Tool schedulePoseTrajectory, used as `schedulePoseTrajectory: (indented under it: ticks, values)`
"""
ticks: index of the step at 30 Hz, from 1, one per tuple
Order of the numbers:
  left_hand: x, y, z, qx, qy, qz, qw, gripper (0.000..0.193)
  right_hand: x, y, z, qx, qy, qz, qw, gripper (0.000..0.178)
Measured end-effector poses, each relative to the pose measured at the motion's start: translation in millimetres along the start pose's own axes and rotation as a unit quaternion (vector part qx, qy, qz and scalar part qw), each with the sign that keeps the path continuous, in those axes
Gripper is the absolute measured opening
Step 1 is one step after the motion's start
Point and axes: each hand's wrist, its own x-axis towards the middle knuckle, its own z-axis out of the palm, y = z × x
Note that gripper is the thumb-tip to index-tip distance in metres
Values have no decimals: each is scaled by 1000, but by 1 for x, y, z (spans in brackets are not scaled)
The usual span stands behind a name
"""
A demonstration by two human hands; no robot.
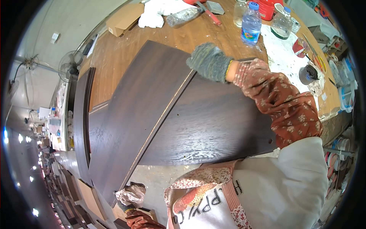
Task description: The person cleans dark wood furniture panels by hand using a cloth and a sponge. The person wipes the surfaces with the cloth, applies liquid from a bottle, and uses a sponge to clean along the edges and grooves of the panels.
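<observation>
Two gloved hands work dark wood panels [213, 122]: our right hand [209, 62] lies flat on the top edge; our left hand [127, 206] clutches a crumpled rag [131, 194], so we should steady before wiping.

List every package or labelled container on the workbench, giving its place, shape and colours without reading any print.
Water bottle: far bench edge, clear cylinder, blue cap, blue-red label.
Cardboard box: far left of bench, flat, brown.
Empty plastic bottle: lying beside white rags, clear.
Clear jug: right of the water bottle, dark liquid at bottom.
</observation>
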Motion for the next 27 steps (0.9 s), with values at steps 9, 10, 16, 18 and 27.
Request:
schedulePoseTrajectory:
  ticks: [9, 10, 16, 18, 27]
  values:
    - [6, -3, 2, -2, 10, 4, 1000, 49, 20, -116, -16, 88, 125, -211, 965, 13]
    - [8, -5, 3, -1, 11, 2, 1000, 50, 17, -114, -14, 77, 126, -219, 965, 13]
    - [-7, 0, -1, 8, 47, 34, 998, 52, -30, 17, -14, -57, 2, 21, 998, 6]
    - [-13, 7, 1, 22, 77, 68, 994, 53, -68, 60, -10, -67, 82, 46, 993, 9]
    - [-54, 118, 169, 190, 86, 357, 911, 58, -141, 92, -45, -103, -15, 239, 966, 28]
